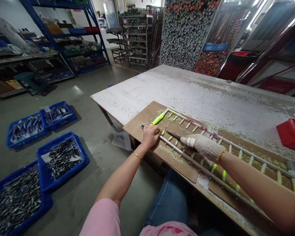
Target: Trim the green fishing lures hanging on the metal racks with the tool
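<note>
A ladder-like rack (186, 152) with two long rails lies along the table's front, bearing short pegs tipped in neon yellow-green. My left hand (150, 135), bare with a gold bangle, is closed at the near rail's left end. A small yellow-green piece (163, 132) shows beside its fingertips. In a white knit glove, my right hand (203, 144) grips a thin dark knife-like tool (173, 134), its tip pointing left toward that piece. A larger neon-yellow bar (159, 118) crosses the rack's far left end. Brown cardboard (140, 118) strewn with pale shavings lies underneath.
The worn white table (127, 95) stretches away, with a red bin (290, 135) at its right. Blue crates (86, 157) of small dark and silvery pieces stand on the floor at left. Behind are blue shelving (80, 34) and a tall stack of rod ends (186, 32).
</note>
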Motion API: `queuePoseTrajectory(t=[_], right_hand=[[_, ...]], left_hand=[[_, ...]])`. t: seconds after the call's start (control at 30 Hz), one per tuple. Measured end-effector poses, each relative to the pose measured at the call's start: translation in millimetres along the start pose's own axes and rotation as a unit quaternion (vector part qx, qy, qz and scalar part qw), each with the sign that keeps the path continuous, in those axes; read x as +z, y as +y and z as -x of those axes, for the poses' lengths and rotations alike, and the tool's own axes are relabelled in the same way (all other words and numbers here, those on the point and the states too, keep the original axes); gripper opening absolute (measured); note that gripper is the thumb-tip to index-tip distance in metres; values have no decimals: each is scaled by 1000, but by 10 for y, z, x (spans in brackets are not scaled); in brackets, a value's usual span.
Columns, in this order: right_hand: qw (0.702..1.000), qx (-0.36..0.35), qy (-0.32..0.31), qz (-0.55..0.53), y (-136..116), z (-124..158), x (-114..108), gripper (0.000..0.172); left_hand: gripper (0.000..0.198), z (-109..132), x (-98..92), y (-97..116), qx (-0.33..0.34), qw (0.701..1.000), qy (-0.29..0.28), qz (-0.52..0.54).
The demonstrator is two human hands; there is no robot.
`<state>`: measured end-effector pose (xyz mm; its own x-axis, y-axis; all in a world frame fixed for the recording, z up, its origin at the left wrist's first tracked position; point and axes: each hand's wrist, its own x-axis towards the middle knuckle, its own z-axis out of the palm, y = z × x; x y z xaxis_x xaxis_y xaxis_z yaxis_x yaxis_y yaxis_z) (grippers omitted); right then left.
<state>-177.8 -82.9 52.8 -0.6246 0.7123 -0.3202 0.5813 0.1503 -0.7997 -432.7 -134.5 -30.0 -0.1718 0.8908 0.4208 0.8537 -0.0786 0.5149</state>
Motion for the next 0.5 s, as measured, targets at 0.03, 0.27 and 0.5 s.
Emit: queuePoseTrajectory(t=[0.03,0.27,0.5], right_hand=[[1000,-7,-3,24,-22,-29,-1,61],[993,2,-25,111,-153,-113,26,60],[971,-37,-10,236,-156,-116,1,54]], left_hand=[[6,2,1,0,3,1000,-1,-1],[4,18,33,-13,20,1000,-8,-14],[4,30,51,-21,44,999,-9,-21]])
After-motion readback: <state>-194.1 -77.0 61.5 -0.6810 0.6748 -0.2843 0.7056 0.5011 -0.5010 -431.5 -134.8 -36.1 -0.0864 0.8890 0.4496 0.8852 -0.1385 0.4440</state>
